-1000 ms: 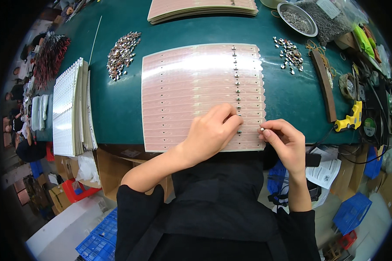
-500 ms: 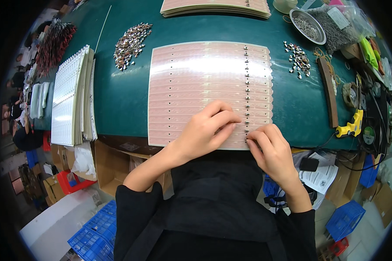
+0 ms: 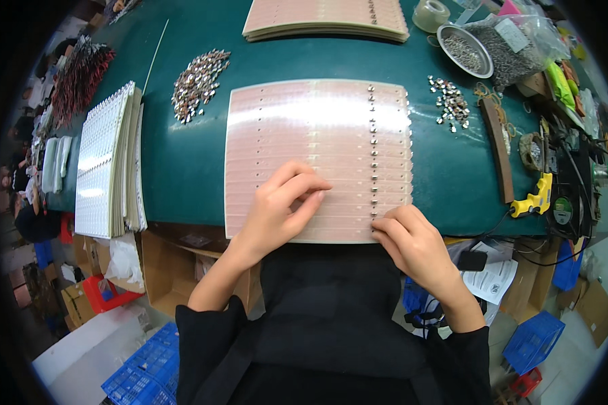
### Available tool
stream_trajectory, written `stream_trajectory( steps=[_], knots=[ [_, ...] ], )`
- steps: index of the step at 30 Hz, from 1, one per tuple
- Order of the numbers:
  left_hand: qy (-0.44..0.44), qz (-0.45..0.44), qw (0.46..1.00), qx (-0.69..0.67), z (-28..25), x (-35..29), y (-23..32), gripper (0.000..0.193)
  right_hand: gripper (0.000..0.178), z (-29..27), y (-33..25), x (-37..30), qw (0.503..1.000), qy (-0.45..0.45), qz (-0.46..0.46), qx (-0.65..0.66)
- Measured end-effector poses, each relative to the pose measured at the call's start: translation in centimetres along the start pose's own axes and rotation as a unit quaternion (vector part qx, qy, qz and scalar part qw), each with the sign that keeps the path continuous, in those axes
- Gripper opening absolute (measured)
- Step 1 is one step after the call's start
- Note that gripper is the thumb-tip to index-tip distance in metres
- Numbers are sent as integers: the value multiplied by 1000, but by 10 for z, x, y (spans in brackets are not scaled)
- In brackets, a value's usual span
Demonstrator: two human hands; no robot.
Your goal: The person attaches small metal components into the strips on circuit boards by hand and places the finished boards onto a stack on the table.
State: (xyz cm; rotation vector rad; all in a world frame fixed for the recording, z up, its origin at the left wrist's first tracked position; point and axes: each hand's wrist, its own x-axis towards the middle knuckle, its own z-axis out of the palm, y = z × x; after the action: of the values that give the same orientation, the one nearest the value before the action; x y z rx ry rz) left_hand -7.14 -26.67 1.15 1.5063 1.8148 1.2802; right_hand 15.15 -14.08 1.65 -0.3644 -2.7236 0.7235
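Observation:
A pink panel (image 3: 317, 145), divided into thin crosswise strips, lies flat on the green table in front of me. Down its right side runs a column of small metal pieces (image 3: 374, 162); small dark holes line its left side. My right hand (image 3: 415, 246) is closed in a pinch at the panel's near right edge, at the column's lower end, its fingertips hiding whatever is between them. Over the panel's lower middle hovers my left hand (image 3: 277, 212), thumb and fingers pinched together; anything in them is too small to make out.
Loose small metal pieces form a left pile (image 3: 199, 84) and a right pile (image 3: 450, 104). More panels (image 3: 324, 20) are stacked at the back, white boards (image 3: 105, 165) at left. On the right are a metal bowl (image 3: 465, 51), a wooden bar (image 3: 496, 152) and a yellow glue gun (image 3: 534, 197).
My left hand has drawn leftward, away from the metal column. My right hand has stayed pinched at the lower end of the column. The whole view has shifted slightly.

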Motion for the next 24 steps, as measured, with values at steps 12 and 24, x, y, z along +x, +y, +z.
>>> stream_trajectory(
  steps=[12,24],
  knots=[
    [-285,216,901,245,-13,-17,-1,56,14,-43,116,53,969,168,164,-82],
    [-210,227,937,164,-21,16,-28,40,13,-42,124,30,931,200,243,186]
  ],
)
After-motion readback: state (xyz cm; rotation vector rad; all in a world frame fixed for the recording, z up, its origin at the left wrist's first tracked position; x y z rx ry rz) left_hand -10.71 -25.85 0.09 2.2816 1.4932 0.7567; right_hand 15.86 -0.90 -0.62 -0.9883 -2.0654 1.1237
